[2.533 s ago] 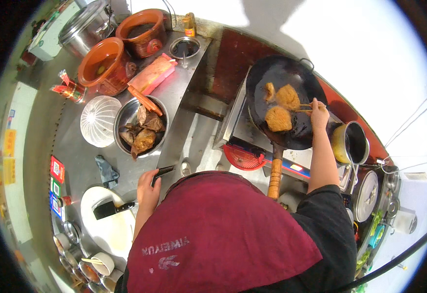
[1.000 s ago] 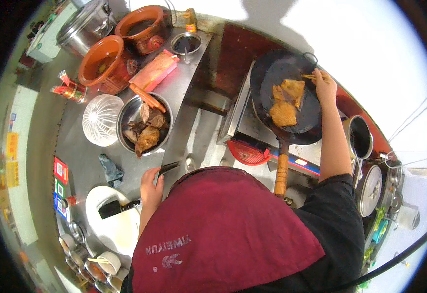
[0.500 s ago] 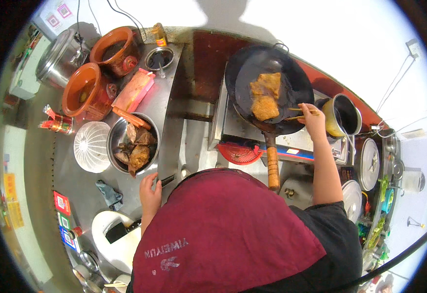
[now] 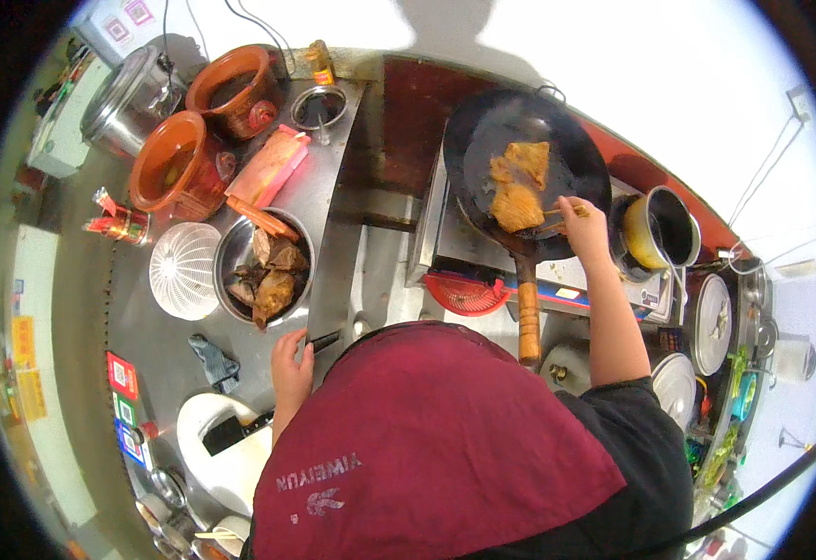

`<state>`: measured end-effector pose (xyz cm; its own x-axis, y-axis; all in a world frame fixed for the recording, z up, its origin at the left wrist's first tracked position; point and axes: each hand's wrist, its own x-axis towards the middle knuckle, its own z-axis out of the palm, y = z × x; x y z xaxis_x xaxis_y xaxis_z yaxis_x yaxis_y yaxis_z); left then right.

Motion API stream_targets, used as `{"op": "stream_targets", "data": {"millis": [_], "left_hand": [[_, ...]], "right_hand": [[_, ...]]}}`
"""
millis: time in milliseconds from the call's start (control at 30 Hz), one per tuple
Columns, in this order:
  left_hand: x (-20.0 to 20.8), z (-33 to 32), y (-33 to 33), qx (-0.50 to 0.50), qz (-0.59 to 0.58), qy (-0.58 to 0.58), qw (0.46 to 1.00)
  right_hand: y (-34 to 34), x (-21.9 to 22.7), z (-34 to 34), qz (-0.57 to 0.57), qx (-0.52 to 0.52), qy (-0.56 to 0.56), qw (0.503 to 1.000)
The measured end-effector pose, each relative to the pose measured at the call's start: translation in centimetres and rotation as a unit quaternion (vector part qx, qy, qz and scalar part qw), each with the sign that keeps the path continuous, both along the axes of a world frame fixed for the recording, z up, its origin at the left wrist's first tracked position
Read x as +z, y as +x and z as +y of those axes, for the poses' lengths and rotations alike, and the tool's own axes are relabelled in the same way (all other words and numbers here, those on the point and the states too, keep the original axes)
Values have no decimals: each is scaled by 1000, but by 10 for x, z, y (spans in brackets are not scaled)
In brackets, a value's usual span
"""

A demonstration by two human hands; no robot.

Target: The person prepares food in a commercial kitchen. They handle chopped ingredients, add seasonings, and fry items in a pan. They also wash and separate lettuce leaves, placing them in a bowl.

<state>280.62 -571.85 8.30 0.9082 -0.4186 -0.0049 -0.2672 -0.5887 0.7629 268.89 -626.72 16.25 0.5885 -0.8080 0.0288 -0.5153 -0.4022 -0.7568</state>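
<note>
My right hand (image 4: pixel 583 227) is closed on a pair of chopsticks (image 4: pixel 553 217) over a black wok (image 4: pixel 571 140). Their tips meet the side of the nearer of two flat golden-brown food pieces, the nearer piece (image 4: pixel 517 207); the farther piece (image 4: pixel 529 166) lies just beyond it, in a sheen of oil. The wok's wooden handle (image 4: pixel 528 322) points toward me, untouched. At the left counter's edge, my left hand (image 4: pixel 292 373) rests with bent fingers closed over the rim, beside a dark handle-like bar (image 4: pixel 327 342).
A steel bowl (image 4: pixel 307 245) of browned meat chunks stands on the left counter by a white basket (image 4: pixel 184 271) and clay pots (image 4: pixel 167 163). A cleaver (image 4: pixel 230 433) lies on a round white board (image 4: pixel 198 411). Right of the wok stands a yellow pot (image 4: pixel 644 233).
My right hand has shifted slightly left over the wok, bringing the chopstick tips against the nearer food piece. The whole view has shifted a little; my left hand stays at the counter edge.
</note>
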Motion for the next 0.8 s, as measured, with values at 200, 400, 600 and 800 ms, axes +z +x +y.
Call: {"op": "stream_targets", "data": {"millis": [200,400,600,800], "left_hand": [[1,5,-11,31,7,14,999],[5,7,-18,51,4,12,999],[13,3,-22,43,10,21,999],[14,-1,-23,34,10,26,999]], "right_hand": [[29,30,-9,-25,0,-30,999],[84,-9,-15,-57,-22,67,996],[128,-26,-16,-156,-27,67,985],[112,-10,-32,-166,25,136,976]]}}
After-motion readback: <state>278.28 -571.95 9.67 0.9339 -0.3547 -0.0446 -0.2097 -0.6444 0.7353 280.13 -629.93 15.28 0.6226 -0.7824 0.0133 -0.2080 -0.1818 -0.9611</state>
